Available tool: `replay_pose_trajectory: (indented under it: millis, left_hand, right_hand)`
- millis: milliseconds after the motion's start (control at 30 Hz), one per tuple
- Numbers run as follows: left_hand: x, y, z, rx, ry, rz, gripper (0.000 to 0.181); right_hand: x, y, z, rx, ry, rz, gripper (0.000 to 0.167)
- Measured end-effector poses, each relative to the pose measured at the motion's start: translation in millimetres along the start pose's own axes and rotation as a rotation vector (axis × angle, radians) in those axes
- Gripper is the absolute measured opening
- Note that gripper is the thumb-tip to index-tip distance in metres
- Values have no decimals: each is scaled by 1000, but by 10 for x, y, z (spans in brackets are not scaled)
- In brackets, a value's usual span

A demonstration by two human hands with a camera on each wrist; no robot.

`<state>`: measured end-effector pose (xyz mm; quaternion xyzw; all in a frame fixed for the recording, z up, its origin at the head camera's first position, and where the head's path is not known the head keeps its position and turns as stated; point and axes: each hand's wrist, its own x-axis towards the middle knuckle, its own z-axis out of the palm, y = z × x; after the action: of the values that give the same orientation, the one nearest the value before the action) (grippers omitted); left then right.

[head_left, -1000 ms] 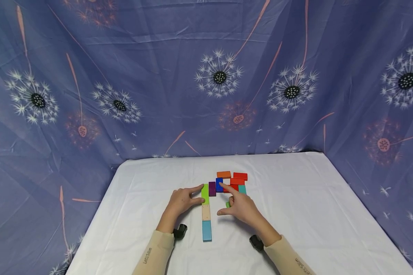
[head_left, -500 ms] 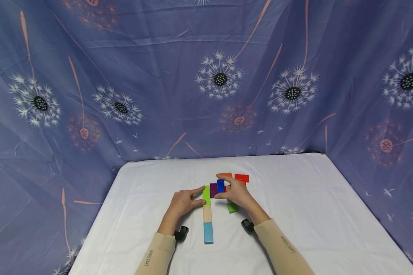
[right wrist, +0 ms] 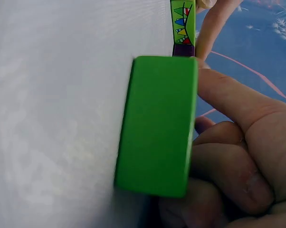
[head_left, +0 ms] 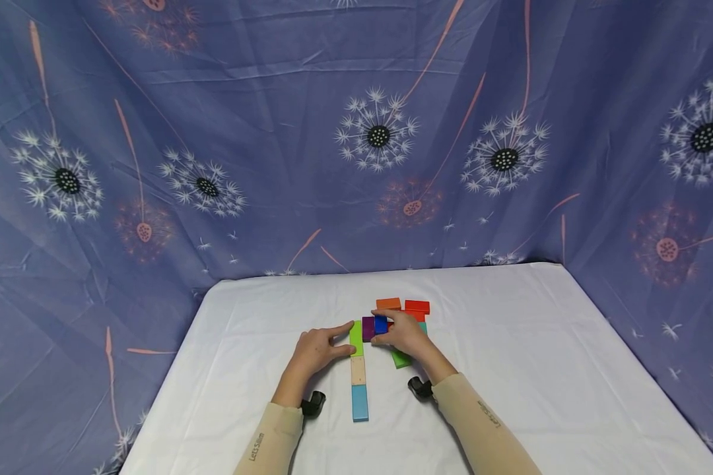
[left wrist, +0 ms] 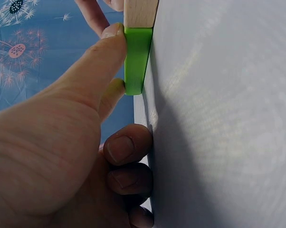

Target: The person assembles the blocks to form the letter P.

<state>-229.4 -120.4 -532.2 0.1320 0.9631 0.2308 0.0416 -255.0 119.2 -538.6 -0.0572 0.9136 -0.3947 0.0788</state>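
Observation:
My left hand (head_left: 316, 348) pinches a lime green block (head_left: 356, 338) end to end between thumb and forefinger. In the left wrist view, the thumb presses this lime block (left wrist: 137, 61). A plain wooden block (head_left: 358, 371) and a light blue block (head_left: 360, 402) continue its row toward me. Just right of the lime block stands a purple block (head_left: 368, 328). My right hand (head_left: 408, 333) grips a dark blue block (head_left: 381, 324) between thumb and forefinger, close against the purple one; whether they touch cannot be made out.
Beneath the right hand lies a green block (head_left: 401, 358), large in the right wrist view. Behind that hand are an orange block (head_left: 388, 303), red blocks (head_left: 417, 307) and a partly hidden teal block (head_left: 423, 326). A white cloth (head_left: 511, 369) covers the table; a patterned curtain (head_left: 273, 165) surrounds it.
My right hand went from touching the dark blue block with its forefinger to gripping it, then came down slightly with it beside the purple block. The left hand stayed on the lime block.

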Motion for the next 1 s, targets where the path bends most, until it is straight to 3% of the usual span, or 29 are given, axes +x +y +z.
replay_pose_trajectory:
  millis: [567, 1000]
  left_hand:
    - [6, -20, 4, -3, -8, 3, 66]
    - [23, -25, 8, -7, -14, -7, 67]
  right_hand:
    - [23, -57, -22, -16, -47, 40, 62]
    - [32, -13, -9, -20, -21, 27, 60]
